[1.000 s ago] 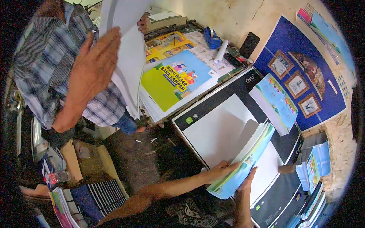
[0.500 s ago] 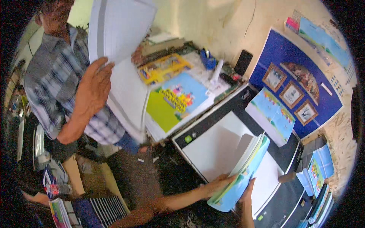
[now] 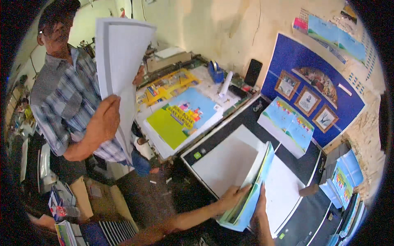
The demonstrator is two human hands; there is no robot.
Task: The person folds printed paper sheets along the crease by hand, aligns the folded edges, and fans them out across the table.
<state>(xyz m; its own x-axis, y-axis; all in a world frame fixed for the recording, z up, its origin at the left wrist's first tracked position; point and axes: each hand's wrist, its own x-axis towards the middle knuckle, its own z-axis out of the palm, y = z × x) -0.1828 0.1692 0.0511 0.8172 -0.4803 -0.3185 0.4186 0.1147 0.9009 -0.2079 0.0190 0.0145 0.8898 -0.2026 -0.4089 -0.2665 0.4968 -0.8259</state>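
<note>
Holding is a two-handed job here: the left hand (image 3: 234,199) is clamping its fingers on the page side of a thick light-blue paper-covered stack (image 3: 255,194), while the right hand (image 3: 259,207) is bracing the outer cover. Right fingers are lying along the cover; can't tell if they're closing around it. Opposed hands are probably stopping loose leaves from fanning out. Stack is standing steeply tilted above a large white sheet (image 3: 227,162) on a black white-edged mat (image 3: 301,162); can't tell whether its lower edge is touching down. Sheet is presumably giving the covers a clean, flat backing.

Second blue illustrated paper pile (image 3: 287,125) is sitting at the mat's wall side, leaving the middle free for the hands. Small brown block (image 3: 308,190) is resting just right of the sheet, likely within easy reach.

Across the corner, a co-worker's hand (image 3: 104,121) is supporting tall white paper sheets (image 3: 119,61) from the side, probably because they're bending under their own weight.
</note>
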